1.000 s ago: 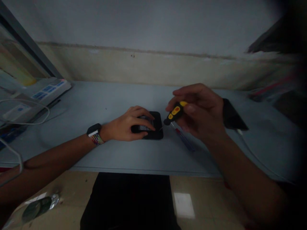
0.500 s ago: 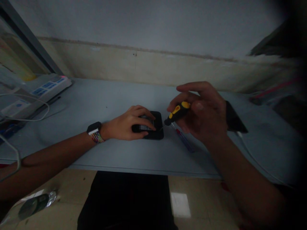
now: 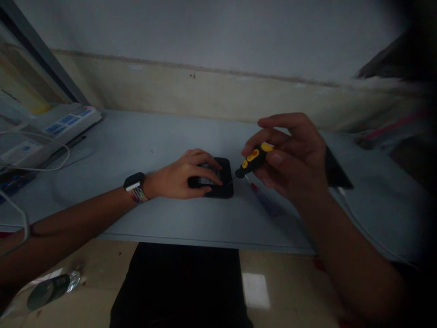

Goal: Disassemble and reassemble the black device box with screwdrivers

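My left hand (image 3: 186, 175) lies over a flat black device (image 3: 226, 169) with rounded corners, its fingers bent and holding it against the table. Part of a printed label shows on the device between the fingers; the rest is hidden. A screwdriver (image 3: 254, 158) with a stubby black and yellow handle is pinched in my right hand (image 3: 290, 155). Its thin shaft slants down to the device's right part, near my left fingertips; I cannot tell whether the tip sits in a screw. Just right of the device lies a second screwdriver (image 3: 262, 199) with a purplish handle and red collar.
The grey table (image 3: 170, 223) runs along a wall. On the left are a white power strip (image 3: 71, 122) and a looping white cable (image 3: 69, 157). A dark flat device (image 3: 336, 173) with a white cable lies behind my right hand. A plastic bottle (image 3: 51, 291) is below the table.
My right hand has shifted slightly right, with the black and yellow screwdriver still in its fingers. My left hand and the black device stay in place.
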`<state>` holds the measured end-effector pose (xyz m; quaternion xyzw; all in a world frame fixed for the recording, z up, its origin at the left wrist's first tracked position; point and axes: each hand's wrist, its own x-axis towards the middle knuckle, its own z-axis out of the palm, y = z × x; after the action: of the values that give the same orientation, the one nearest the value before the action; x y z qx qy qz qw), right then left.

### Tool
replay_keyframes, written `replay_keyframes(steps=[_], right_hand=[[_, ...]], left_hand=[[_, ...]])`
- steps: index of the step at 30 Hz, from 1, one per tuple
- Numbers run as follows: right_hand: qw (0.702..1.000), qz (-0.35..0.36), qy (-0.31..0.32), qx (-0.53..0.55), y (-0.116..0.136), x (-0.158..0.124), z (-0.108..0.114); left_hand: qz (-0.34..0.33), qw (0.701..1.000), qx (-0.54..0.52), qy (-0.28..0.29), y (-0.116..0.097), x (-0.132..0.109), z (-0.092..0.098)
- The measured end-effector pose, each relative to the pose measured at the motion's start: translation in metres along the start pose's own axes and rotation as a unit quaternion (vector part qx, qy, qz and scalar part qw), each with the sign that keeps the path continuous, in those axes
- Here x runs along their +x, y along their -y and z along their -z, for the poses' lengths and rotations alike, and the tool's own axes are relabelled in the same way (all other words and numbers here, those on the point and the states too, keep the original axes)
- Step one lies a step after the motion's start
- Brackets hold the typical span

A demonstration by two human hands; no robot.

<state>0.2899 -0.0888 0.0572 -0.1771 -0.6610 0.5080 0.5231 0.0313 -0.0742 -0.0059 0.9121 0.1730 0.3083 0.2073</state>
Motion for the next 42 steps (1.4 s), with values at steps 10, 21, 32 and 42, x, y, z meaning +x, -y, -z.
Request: replay_keyframes(steps=[10,21,32,42], right_hand=[[0.999,0.022,-0.01,-0.037,0.0013,-0.0016,-0.0014],[0.999,0.007,-0.024,-0.046,0.0024,-0.0021,-0.0023],[0.999,0.033,-0.003,-0.033,-0.0004,-0.0018,-0.0003],[1.0,0.011,-0.002,-0.006,-0.0017,-0.0004,-0.001]], left_hand=[[0.0,1.0,-0.004,-0.002,-0.0004,-0.0003,-0.0005],[0.006,1.0,0.001,0.003,0.0005,-0.0011,-0.0001],[0.004,1.0,0.005,0.003,0.0007,-0.0009,0.0],[-0.005,1.0,0.0,-0.002,0.0009,-0.0009,-0.0001]])
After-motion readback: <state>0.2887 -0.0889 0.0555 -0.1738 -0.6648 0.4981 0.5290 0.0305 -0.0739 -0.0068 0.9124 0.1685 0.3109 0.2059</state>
